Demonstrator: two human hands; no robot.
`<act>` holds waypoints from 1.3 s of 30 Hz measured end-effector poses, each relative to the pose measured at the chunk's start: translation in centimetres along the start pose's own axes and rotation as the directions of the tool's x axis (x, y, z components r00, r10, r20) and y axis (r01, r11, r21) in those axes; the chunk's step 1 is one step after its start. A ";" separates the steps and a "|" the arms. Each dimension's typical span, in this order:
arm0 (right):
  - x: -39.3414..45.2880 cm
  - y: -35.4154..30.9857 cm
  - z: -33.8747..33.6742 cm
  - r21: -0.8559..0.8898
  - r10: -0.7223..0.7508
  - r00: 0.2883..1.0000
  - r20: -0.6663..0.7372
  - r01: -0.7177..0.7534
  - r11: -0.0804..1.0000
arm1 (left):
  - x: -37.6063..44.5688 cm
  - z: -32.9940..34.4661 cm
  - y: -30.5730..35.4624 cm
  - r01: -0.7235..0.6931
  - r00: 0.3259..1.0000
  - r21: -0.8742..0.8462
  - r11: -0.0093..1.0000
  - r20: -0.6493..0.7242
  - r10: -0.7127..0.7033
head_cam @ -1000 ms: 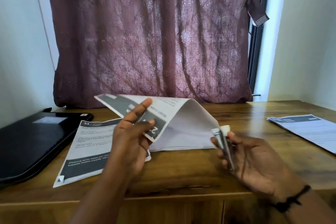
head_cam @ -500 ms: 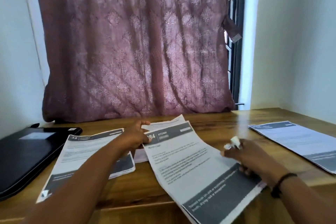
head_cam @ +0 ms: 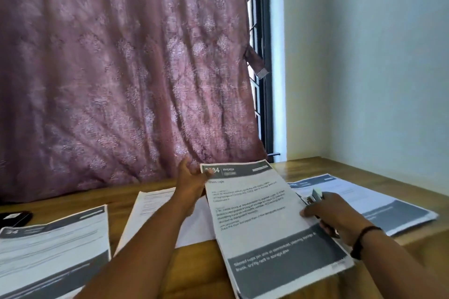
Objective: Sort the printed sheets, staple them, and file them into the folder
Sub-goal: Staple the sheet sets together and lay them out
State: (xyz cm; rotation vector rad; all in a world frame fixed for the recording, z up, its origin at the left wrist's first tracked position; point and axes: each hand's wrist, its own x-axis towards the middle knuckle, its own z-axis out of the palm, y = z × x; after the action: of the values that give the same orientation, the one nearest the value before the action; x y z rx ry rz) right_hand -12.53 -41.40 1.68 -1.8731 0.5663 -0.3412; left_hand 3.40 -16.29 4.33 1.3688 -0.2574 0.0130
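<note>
While the left hand pinches the top corner of the printed sheet at 12 o'clock on the desk, the right hand, fingers curled around a small stapler, presses the sheet's 3 o'clock edge; another stack lies beyond.

Left hand pinches top-left corner of printed sheet set, lifted off wooden desk. Right hand grips set's right edge together with small stapler (blurred; identity probable). Further sheets lie left, centre, right.
</note>
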 end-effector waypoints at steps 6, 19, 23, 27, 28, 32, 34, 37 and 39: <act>5.1 -0.3 -0.2 -0.158 -0.085 0.989 -0.118 0.065 0.985 | -1.2 4.0 -4.6 -0.107 0.978 0.330 0.938 0.205 0.039; 10.3 2.2 -7.6 -0.644 -0.253 0.929 -0.269 0.022 0.765 | -1.2 8.3 -4.8 -0.239 0.968 0.950 0.201 0.218 0.122; 10.5 4.6 -15.0 -0.616 -0.113 0.917 -0.382 -0.161 0.771 | -3.3 14.4 -4.1 -0.061 0.926 0.569 0.820 0.340 -0.167; 9.0 6.0 -17.9 -0.515 0.047 0.937 -0.345 -0.231 0.826 | -5.3 20.7 -4.7 0.323 0.817 0.304 0.896 0.389 -0.426; 8.9 6.2 -18.1 -0.509 0.062 0.944 -0.324 -0.229 0.830 | -5.9 22.0 -4.7 0.374 0.798 0.299 0.878 0.379 -0.469; 9.1 6.6 -18.0 -0.528 0.059 0.958 -0.281 -0.206 0.824 | -6.4 25.6 -5.2 0.472 0.765 0.272 0.839 0.346 -0.543; 9.0 6.4 -17.7 -0.527 0.062 0.964 -0.260 -0.195 0.827 | -6.1 26.7 -5.7 0.467 0.781 0.271 0.842 0.320 -0.536; 9.1 6.6 -17.8 -0.460 0.101 0.961 -0.256 -0.213 0.862 | -5.5 27.5 -6.5 0.448 0.810 0.294 0.845 0.266 -0.522; 9.2 7.2 -18.2 -0.362 0.116 0.946 -0.304 -0.228 0.904 | -5.7 27.5 -6.7 0.446 0.823 0.270 0.853 0.252 -0.509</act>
State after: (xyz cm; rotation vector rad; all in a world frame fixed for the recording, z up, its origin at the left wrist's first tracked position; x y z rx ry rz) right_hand -15.26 -62.84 1.26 -2.1538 1.0513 -0.3946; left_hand -5.88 -43.53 1.67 1.6053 -0.1719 -0.6271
